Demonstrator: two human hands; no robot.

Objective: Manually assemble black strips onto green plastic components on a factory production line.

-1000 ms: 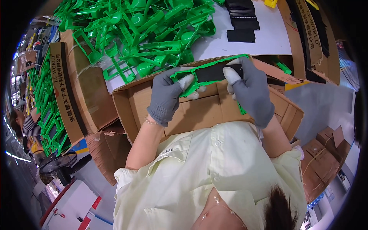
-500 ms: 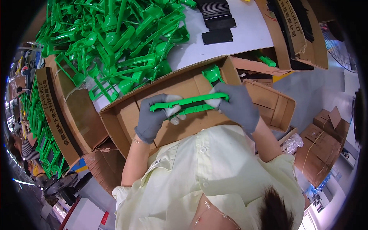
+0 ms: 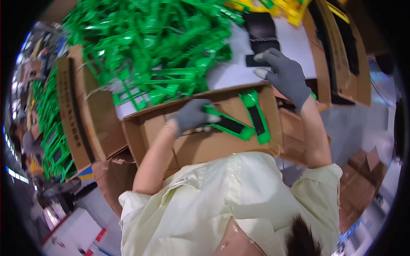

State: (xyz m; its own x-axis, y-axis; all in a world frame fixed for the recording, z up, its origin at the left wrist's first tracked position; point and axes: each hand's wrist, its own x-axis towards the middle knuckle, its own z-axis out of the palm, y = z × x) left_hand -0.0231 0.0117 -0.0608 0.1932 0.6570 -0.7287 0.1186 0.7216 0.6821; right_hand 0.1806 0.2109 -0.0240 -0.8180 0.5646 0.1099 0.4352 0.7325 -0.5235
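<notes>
Both my hands wear grey gloves. My left hand (image 3: 192, 116) is inside an open cardboard box (image 3: 141, 132) in front of me, gripping one end of a green plastic part (image 3: 228, 124) with a black strip in its middle. A second green part (image 3: 255, 113) lies in the box beside it. My right hand (image 3: 285, 77) is raised above the box's far right corner, fingers spread and holding nothing, close to some flat black pieces (image 3: 260, 30) on the white table (image 3: 294, 42).
A big heap of green plastic parts (image 3: 149, 47) covers the table's far left. More cardboard boxes stand at the left (image 3: 74, 106) and right (image 3: 341, 55); yellow parts (image 3: 294, 10) lie at the top. Flattened cardboard (image 3: 363, 179) lies on the floor to the right.
My right hand has let go of the green part and moved up toward the black pieces. My left hand has lowered the part into the box.
</notes>
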